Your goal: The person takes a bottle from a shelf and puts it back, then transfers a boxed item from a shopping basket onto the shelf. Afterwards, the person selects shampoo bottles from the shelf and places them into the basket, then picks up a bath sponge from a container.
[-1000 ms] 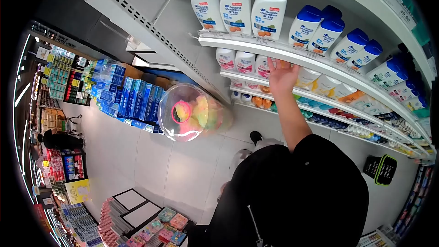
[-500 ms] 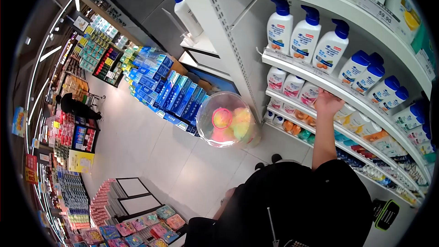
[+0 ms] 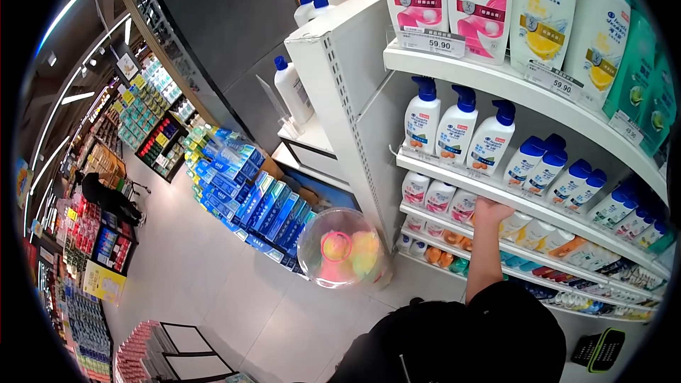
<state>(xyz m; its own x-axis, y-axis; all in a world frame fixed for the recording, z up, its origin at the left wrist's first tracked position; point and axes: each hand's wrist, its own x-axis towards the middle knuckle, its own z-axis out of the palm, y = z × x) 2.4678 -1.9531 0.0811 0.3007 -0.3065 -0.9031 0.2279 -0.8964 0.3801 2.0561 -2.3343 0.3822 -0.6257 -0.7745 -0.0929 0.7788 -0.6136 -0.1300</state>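
Observation:
My right hand (image 3: 492, 211) reaches into the shelf row just under the pump bottles. Its fingers are hidden beneath the shelf lip, so what they touch does not show. Closest on its left is a white shampoo bottle with a pink label (image 3: 463, 206), standing beside similar ones. To its right are white bottles with yellow labels (image 3: 516, 223). On the shelf above stand three white pump bottles with blue tops, among them the rightmost pump bottle (image 3: 491, 143). My left hand is out of view.
Large shampoo bottles (image 3: 543, 10) fill the upper curved shelf (image 3: 496, 74). A clear round bin (image 3: 339, 248) with colourful balls stands near the shelf end, by stacked blue boxes (image 3: 262, 202). A dark basket with a green rim (image 3: 598, 350) is at lower right. A person (image 3: 110, 198) is in the far aisle.
The view has tilted up, showing more of the top shelf. My right hand has gone deeper under the shelf lip, hiding its fingers. My left forearm has left the view.

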